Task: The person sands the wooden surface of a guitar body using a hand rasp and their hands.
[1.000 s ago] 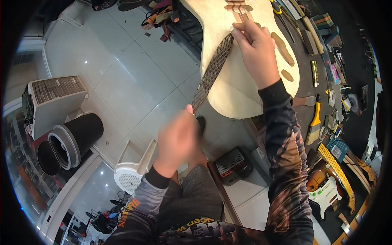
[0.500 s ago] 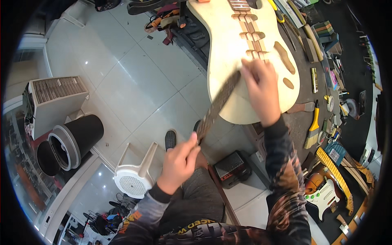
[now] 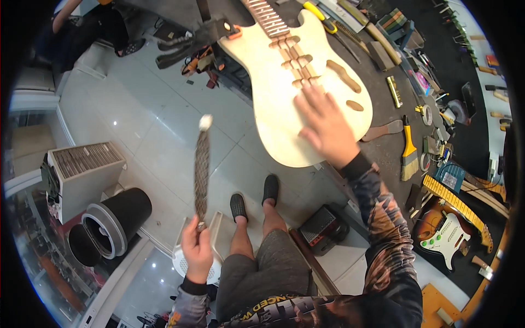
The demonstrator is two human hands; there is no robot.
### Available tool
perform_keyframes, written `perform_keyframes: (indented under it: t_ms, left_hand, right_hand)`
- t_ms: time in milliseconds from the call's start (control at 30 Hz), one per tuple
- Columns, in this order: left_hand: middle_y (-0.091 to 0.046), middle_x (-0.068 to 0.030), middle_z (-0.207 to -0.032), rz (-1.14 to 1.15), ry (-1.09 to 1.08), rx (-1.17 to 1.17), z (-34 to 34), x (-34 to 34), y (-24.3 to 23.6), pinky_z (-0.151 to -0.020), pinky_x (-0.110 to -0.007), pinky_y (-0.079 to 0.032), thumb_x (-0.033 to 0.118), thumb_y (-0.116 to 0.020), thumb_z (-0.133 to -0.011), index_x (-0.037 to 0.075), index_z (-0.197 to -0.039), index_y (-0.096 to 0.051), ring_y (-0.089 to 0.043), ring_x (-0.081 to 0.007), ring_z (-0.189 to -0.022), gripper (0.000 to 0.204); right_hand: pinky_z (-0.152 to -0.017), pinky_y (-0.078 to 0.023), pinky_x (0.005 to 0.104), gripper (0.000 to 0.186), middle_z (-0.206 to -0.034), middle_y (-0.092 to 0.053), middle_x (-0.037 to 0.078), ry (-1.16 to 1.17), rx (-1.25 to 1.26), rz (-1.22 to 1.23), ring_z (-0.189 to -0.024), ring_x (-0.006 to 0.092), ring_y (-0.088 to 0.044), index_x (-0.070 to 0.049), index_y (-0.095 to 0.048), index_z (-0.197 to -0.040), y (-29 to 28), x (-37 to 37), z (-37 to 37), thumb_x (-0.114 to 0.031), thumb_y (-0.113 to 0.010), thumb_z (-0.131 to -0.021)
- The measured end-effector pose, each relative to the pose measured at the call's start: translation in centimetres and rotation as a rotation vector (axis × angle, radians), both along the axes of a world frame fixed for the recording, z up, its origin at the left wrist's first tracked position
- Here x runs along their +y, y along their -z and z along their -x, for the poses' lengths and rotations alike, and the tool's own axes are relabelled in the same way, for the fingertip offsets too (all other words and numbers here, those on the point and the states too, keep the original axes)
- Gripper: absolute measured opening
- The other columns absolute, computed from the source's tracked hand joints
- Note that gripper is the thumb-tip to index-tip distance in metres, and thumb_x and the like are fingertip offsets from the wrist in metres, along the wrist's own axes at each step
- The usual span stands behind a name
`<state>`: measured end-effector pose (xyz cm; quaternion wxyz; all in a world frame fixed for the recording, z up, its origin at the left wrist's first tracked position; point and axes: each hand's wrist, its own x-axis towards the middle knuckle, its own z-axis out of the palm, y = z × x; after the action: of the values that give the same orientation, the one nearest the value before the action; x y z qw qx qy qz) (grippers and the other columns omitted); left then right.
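My left hand (image 3: 198, 246) holds a long, dark lattice-patterned rasp (image 3: 201, 169) upright in the picture, out over the tiled floor beside the workpiece; a pale end shows at its top. My right hand (image 3: 325, 128) is spread, slightly blurred, on or just over the pale unfinished guitar body (image 3: 284, 126), below the cutouts along its middle, with nothing in its fingers. The guitar's fretted neck (image 3: 265, 16) runs off the top edge. The body has routed cavities along its right half.
The dark workbench (image 3: 383, 153) carries files, a yellow brush (image 3: 409, 158) and assorted tools. A sunburst guitar (image 3: 448, 229) lies lower right. At left stand a black bin (image 3: 126, 213) and a white cabinet (image 3: 82, 180). A white stool (image 3: 183, 254) is below me. Another person (image 3: 93, 30) sits upper left.
My left hand has moved left and down, swinging the rasp off the guitar body. My right hand has let go of the rasp's far end and spread its fingers. The view has shifted.
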<state>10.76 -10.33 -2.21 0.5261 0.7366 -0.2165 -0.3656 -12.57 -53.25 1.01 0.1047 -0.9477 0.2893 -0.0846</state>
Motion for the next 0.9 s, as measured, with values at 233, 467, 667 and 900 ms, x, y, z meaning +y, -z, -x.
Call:
perform_keyframes:
  t_ms: [233,467,667,900]
  left_hand:
    - [-0.065,0.0003,-0.105,-0.256,-0.086,0.023,-2.3,7.0,-6.6,-0.074,-0.021,-0.046,0.001,-0.061,-0.113,-0.002,-0.156,-0.055,-0.057,-0.0038,-0.085,0.044]
    - [-0.06,0.0029,-0.086,-0.23,-0.28,0.086,-0.9,8.6,-8.6,-0.051,-0.022,-0.035,0.005,-0.06,-0.114,0.002,-0.158,-0.053,-0.048,-0.0015,-0.063,0.044]
    - [-0.056,0.0043,-0.081,-0.219,-0.296,0.048,0.7,10.8,-8.4,-0.049,-0.022,-0.032,0.009,-0.06,-0.116,0.006,-0.155,-0.053,-0.046,-0.0021,-0.062,0.04]
    - [-0.056,0.0055,-0.082,-0.275,-0.284,0.02,2.3,12.4,-9.6,-0.057,-0.023,-0.036,0.009,-0.062,-0.115,0.005,-0.153,-0.055,-0.047,-0.003,-0.066,0.039]
  right_hand:
    - [-0.131,-0.039,0.055,0.068,-0.166,-0.056,0.02,-0.685,-0.146,-0.3,-0.158,0.0393,-0.049,-0.006,-0.06,-0.154,0.1,10.9,-1.8,-0.029,-0.082,-0.094]
    - [-0.13,-0.039,0.0547,0.068,-0.169,-0.052,0.023,-0.189,-0.185,-0.086,-0.159,0.0434,-0.047,-0.001,-0.062,-0.153,0.8,5.3,-7.9,-0.039,-0.077,-0.099]
    - [-0.116,-0.051,0.0512,0.046,-0.146,-0.065,0.021,-0.629,-0.205,-0.199,-0.14,0.0387,-0.06,-0.003,-0.069,-0.142,1.3,10.6,-6.0,-0.021,-0.073,-0.099]
    - [-0.135,-0.032,0.0566,0.057,-0.165,-0.055,0.019,-0.43,0.168,-0.404,-0.158,0.039,-0.046,-0.007,-0.064,-0.151,1.9,8.5,-9.0,-0.029,-0.073,-0.099]
